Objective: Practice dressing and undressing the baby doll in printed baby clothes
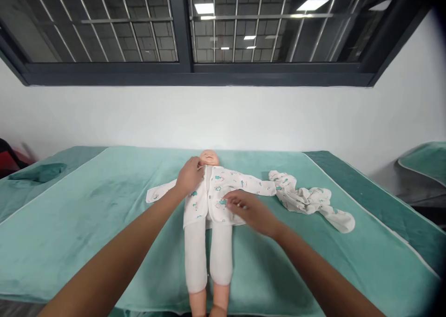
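A baby doll [209,158] lies on its back on a green towel [104,215], head toward the wall. It wears a white printed jacket [216,191] and plain white trousers [208,252]. My left hand [190,175] pinches the jacket's collar edge near the doll's neck. My right hand [247,209] rests on the jacket's lower front flap, fingers curled on the fabric. A second white printed garment [310,200] lies crumpled to the doll's right.
The towel covers a table set against a white wall under a barred window [181,24]. A folded green cloth [38,172] lies at far left. Another green-covered surface [425,161] stands at far right.
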Demonstrator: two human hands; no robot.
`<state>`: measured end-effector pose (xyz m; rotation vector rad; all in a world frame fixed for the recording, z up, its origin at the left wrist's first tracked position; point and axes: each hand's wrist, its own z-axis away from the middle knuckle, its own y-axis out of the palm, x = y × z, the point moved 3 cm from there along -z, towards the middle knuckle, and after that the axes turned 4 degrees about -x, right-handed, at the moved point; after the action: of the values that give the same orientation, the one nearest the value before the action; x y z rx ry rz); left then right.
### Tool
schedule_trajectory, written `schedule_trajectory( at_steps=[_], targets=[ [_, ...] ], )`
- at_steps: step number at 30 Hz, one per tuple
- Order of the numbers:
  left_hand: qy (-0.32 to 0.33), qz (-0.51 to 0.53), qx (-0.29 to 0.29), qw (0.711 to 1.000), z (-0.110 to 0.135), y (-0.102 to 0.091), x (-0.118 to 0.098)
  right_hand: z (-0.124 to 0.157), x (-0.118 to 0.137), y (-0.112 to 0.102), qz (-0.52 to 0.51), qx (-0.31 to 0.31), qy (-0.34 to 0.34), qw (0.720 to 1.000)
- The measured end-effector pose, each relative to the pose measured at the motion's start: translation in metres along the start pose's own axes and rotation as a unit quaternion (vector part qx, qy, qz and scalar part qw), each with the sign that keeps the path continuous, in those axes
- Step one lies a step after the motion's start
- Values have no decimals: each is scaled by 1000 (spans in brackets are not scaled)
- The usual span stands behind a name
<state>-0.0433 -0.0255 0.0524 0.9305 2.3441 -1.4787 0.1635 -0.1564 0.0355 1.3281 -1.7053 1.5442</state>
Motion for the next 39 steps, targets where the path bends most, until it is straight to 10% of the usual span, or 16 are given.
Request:
schedule_trajectory(
  at_steps=[6, 16, 26, 30, 34, 39],
  targets=[
    [-179, 73, 50, 980, 71, -15, 45, 26, -69, -71, -13, -146, 133, 980],
    [-309, 403, 112, 854, 99, 6, 31, -22, -69, 36, -266, -83, 227, 933],
    [-275, 549, 86, 784, 71, 32, 19, -52, -83, 17, -250, -161, 176, 938],
    [-297, 493, 56, 816, 89, 33, 35, -24, -110, -31, 23, -206, 125, 970],
    [-300, 378, 61, 874, 93, 26, 46, -7, -131, -103, 331, -236, 140, 903],
    [-181, 204, -27, 962, 77, 10, 30, -14, -141, -148, 384, -128, 219, 888]
  ],
)
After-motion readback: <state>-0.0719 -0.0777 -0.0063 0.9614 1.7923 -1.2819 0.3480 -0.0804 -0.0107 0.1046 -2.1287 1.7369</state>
